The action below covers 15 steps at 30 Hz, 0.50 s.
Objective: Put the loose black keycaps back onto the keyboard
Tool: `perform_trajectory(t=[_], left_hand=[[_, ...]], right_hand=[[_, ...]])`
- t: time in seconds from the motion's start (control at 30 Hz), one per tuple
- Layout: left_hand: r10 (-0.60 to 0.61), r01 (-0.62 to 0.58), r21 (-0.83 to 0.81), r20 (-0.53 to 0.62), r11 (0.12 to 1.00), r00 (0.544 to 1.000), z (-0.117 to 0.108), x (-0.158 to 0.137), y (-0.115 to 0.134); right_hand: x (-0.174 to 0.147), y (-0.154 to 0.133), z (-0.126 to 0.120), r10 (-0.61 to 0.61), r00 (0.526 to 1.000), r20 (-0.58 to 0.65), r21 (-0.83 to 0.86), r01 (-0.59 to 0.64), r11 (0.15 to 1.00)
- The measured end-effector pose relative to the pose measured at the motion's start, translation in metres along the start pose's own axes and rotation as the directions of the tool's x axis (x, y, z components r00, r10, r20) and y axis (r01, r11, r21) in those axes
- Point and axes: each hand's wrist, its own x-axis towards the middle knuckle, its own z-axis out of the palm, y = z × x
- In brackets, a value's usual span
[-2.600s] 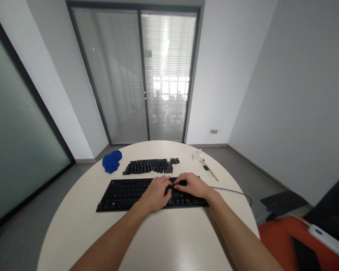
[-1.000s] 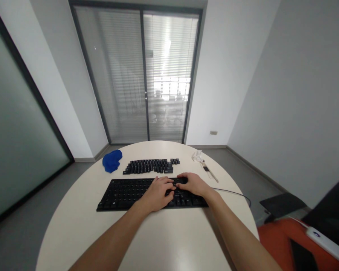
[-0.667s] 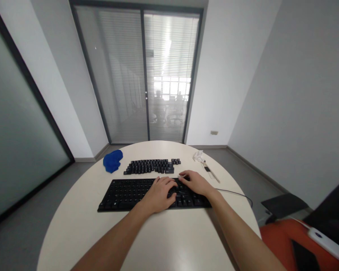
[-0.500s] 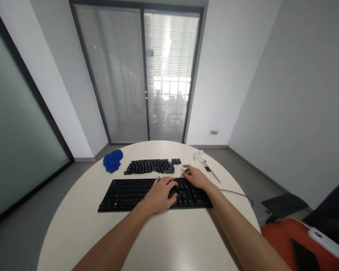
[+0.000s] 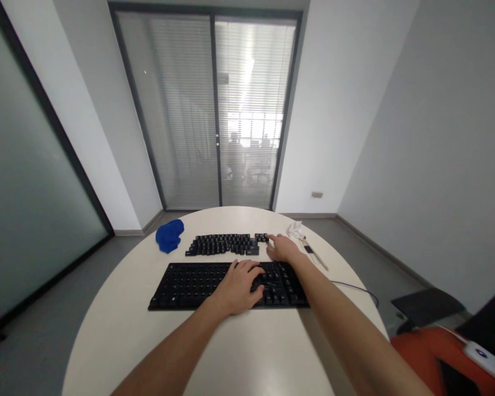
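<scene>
A black keyboard (image 5: 190, 286) lies across the round table, with many key positions bare on its left and middle and some keycaps fitted toward its right. My left hand (image 5: 240, 286) rests flat on the keyboard, fingers spread. Beyond the keyboard, loose black keycaps (image 5: 223, 243) stand in rows. My right hand (image 5: 282, 248) reaches over the keyboard's right part. Its index fingertip is at a small group of keycaps (image 5: 260, 237) at the right end of those rows. The thumb looks apart from the index finger, and I see no keycap between them.
A blue cloth-like piece (image 5: 169, 235) lies at the table's far left. Crumpled white tissue (image 5: 297, 229) and a thin brush-like stick (image 5: 317, 255) lie at the right. A cable (image 5: 355, 286) runs over the right edge. An orange chair seat (image 5: 421, 352) stands beside the table (image 5: 119, 330).
My right hand has moved forward, its index finger now at the small keycap group. My left hand stays on the keyboard. The whole view has shifted slightly.
</scene>
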Motion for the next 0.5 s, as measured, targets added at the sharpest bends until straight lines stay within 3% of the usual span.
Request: perform_trajectory(t=[0.5], left_hand=[[0.007, -0.007, -0.002, -0.008, 1.000, 1.000, 0.001, 0.001, 0.000]], right_hand=[[-0.028, 0.006, -0.006, 0.088, 0.994, -0.057, 0.066, -0.084, 0.994]])
